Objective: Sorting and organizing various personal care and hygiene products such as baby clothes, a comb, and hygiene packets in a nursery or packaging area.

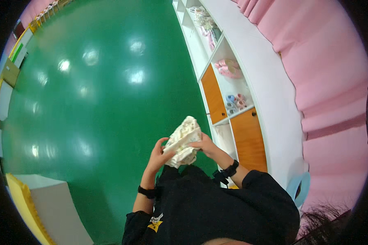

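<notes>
A bunched cream cloth (185, 141) with a faint small pattern is held up in front of my body, above the green floor. It could be a small garment, but its folds hide the shape. My left hand (157, 155) grips its left edge, thumb lying across the front. From the other side, my right hand (205, 145) pinches the right edge, its fingers partly behind the fabric. Both hands are closed on the same cloth.
Along my right runs a low white shelf unit (261, 81) with orange doors (249, 141). Pink shoes (229, 68), small blue shoes (231, 99) and cloth items (206, 22) sit inside. Pink curtains (331, 61) hang beyond it. At lower left stands a white box-like unit with a yellow top (26, 204).
</notes>
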Motion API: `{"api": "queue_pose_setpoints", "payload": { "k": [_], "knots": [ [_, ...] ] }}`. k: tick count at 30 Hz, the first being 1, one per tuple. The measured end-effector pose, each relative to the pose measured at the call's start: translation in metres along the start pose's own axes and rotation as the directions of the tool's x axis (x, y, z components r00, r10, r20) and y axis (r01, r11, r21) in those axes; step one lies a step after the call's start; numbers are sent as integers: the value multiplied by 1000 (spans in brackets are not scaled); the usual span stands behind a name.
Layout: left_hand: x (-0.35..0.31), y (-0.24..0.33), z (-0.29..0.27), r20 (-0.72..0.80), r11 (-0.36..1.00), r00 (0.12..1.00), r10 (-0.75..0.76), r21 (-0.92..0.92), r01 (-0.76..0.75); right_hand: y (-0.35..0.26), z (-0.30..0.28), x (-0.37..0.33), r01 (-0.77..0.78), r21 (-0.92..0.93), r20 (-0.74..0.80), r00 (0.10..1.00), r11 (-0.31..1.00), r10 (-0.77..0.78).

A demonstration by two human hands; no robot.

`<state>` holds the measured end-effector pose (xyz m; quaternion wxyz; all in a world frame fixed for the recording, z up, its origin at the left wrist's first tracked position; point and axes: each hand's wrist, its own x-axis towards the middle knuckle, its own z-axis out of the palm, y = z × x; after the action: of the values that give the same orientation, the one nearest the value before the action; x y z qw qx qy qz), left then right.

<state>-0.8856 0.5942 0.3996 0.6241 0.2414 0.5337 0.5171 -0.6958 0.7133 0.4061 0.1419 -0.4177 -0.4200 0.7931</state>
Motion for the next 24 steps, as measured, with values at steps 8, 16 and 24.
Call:
{"api": "queue_pose_setpoints", "payload": {
  "k": [8, 16, 24],
  "knots": [
    [256, 87, -17, 234, 997, 972, -38, 79, 20, -139, -80, 138, 377, 179, -378, 879, 909, -290],
    [477, 229, -61, 241, 999, 971, 11, -45, 0, -329, -78, 368, 291, 251, -230, 944, 923, -235],
    [686, 351, -191, 203, 853, 977, 66, -520, 50, -490, -46, 639, 166, 343, 107, 971, 924, -214]
  ]
}}
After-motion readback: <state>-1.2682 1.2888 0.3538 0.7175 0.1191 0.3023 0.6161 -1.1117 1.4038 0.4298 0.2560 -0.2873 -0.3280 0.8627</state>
